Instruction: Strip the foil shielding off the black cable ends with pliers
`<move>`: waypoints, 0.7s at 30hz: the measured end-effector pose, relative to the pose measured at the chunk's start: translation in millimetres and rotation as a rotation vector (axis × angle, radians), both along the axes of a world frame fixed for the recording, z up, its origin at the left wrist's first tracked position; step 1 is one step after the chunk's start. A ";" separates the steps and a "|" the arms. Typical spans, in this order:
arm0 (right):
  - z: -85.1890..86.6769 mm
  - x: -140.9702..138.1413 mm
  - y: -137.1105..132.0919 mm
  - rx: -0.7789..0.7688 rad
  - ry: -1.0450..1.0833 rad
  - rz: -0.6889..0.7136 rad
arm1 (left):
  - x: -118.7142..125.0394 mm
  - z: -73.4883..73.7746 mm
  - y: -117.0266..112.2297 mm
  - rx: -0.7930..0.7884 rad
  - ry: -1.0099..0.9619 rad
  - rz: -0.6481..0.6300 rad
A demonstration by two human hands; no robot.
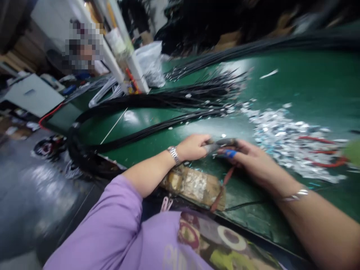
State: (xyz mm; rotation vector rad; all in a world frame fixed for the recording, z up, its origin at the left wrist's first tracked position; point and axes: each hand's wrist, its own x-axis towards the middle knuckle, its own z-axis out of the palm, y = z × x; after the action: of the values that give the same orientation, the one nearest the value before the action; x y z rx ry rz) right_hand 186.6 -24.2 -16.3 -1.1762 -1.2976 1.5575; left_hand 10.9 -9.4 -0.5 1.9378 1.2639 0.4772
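At the table's near edge, my left hand (194, 147) is closed with thumb and fingers around one end of a dark grey, curved, cable-like piece (225, 142). My right hand (253, 163), with blue tape on a finger, pinches the same piece from the other side. Motion blur hides its exact kind. Just below the hands lies a worn wooden block (198, 183) with tape around it. A reddish-brown strap (222, 191) runs down over its right end.
Bundles of black wires (174, 95) lie across the green table (303, 90). To the right is a heap of white and bluish scraps (284, 138), beside red-handled tools (323, 163). A white post (132, 63) and a plastic bag (150, 63) stand behind. A person is at back left.
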 end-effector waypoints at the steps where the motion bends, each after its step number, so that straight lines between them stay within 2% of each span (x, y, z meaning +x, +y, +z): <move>1: 0.2 0.8 -0.3 -0.011 -0.041 -0.014 | 0.6 -1.4 1.4 0.037 0.008 -0.014; 7: 2.9 -0.1 -1.7 0.024 -0.113 -0.038 | 1.7 -10.6 7.4 0.197 0.060 -0.050; 14: 2.2 -1.6 0.2 -0.058 0.040 -0.193 | 3.3 4.3 -9.2 0.305 0.150 -0.054; 21: 0.3 -2.4 1.2 -0.041 0.160 -0.128 | 0.7 6.6 -15.8 0.485 0.349 -0.126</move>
State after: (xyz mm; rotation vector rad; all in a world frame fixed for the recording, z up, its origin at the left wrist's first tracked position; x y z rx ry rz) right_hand 184.2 -23.0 -16.0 -1.1130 -1.0706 1.5575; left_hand 11.6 -25.1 6.1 2.5820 1.3111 0.4190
